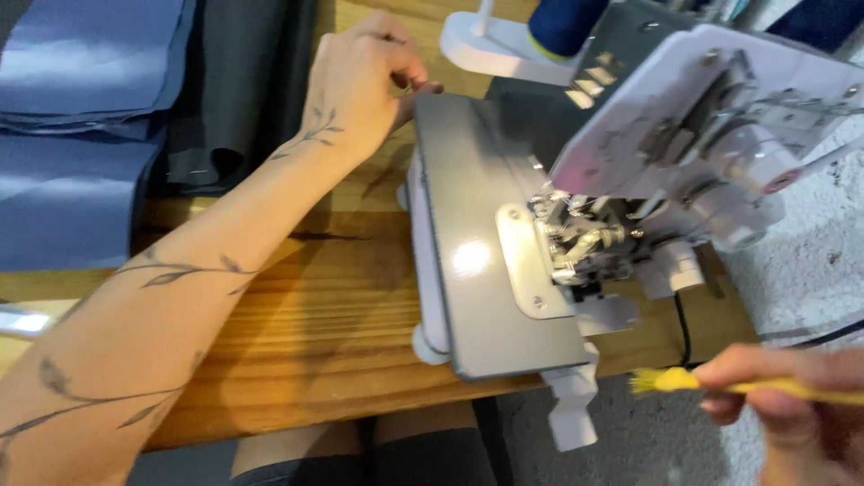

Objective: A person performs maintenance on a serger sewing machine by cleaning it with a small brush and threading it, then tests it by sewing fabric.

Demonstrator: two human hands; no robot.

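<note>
My left hand [364, 76] rests at the far left corner of a white and grey overlock sewing machine [490, 261], its fingers curled against the machine's edge. The machine's front cover [684, 108] is swung open, and the metal loopers and needle area [580, 247] show inside. My right hand [792, 405] is at the lower right, off the table's edge, pinching a small yellow brush [670, 381] whose bristles point left toward the machine.
The machine stands on a wooden table [306, 315]. Folded blue fabric [81, 117] and dark grey fabric [234, 90] lie at the far left. A dark blue thread cone [562, 22] stands behind the machine. A black cable [684, 328] hangs at right.
</note>
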